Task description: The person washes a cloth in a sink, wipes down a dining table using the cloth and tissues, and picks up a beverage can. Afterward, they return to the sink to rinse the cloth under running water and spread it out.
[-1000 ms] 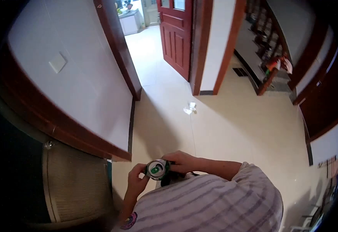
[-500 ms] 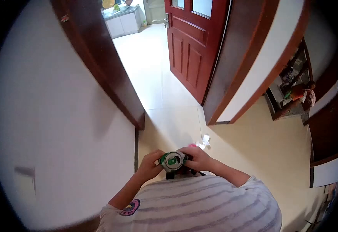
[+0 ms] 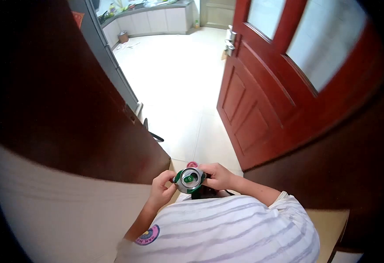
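Note:
Between both hands, close to the striped shirt, is an opened drink can (image 3: 190, 179) with a silver top, a green tab and green on its sides. My left hand (image 3: 161, 191) grips the can's left side, fingers and thumb closed on it. On the opposite side my right hand (image 3: 218, 176) has its fingers closed on the can. The can's top faces up toward me; its lower part is hidden. Just beyond it a small pink-red round thing (image 3: 192, 165) shows, its kind unclear.
A red-brown door (image 3: 249, 105) stands swung inward on the right. The dark door frame (image 3: 113, 109) rises on the left, with a tall grey cabinet or fridge (image 3: 108, 52) past it. Pale floor tiles (image 3: 174, 83) lead to a kitchen counter (image 3: 148, 22) with a brown bin (image 3: 123, 37) nearby.
I have moved forward into the doorway, so the door and kitchen counter appear nearer. Both hands still hold the can. The white papers on the floor have gone out of sight.

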The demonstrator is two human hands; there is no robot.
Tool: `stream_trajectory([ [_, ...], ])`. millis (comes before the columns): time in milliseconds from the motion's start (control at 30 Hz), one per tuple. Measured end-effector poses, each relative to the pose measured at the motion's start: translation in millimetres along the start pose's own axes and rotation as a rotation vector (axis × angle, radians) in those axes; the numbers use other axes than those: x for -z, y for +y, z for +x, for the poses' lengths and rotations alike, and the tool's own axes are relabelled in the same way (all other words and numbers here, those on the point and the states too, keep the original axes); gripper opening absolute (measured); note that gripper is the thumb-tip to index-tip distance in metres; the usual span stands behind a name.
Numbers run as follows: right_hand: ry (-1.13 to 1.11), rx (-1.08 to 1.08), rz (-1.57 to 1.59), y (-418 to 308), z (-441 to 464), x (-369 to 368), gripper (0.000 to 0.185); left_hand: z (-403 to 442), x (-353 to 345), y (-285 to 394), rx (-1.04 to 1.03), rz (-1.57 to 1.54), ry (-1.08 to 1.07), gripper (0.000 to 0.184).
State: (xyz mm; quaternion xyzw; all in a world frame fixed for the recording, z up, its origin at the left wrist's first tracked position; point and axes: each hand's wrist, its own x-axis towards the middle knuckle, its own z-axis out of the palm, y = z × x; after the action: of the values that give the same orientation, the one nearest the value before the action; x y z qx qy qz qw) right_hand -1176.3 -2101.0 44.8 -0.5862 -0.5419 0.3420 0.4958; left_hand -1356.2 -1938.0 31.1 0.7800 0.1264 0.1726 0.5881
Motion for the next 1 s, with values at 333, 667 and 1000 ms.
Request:
stream_trajectory([
  [333, 0.063, -0.139, 0.052, 55.8, 249.5, 205.3, 0.026, 329.3, 74.5, -38.4, 0.087, -0.177, 0.086, 0.011],
  [667, -0.259, 0.049, -0.002, 188.6, 569.2, 405.9, 0.024, 640.6, 150.0, -94.6, 0.065, -0.06, 0.352, 0.023],
  [1000, -0.576, 0.213, 0.006, 257.5, 890.2, 485.6, 0.021, 859.7, 309.8, -172.4, 0.164, 0.076, 0.551, 0.018],
])
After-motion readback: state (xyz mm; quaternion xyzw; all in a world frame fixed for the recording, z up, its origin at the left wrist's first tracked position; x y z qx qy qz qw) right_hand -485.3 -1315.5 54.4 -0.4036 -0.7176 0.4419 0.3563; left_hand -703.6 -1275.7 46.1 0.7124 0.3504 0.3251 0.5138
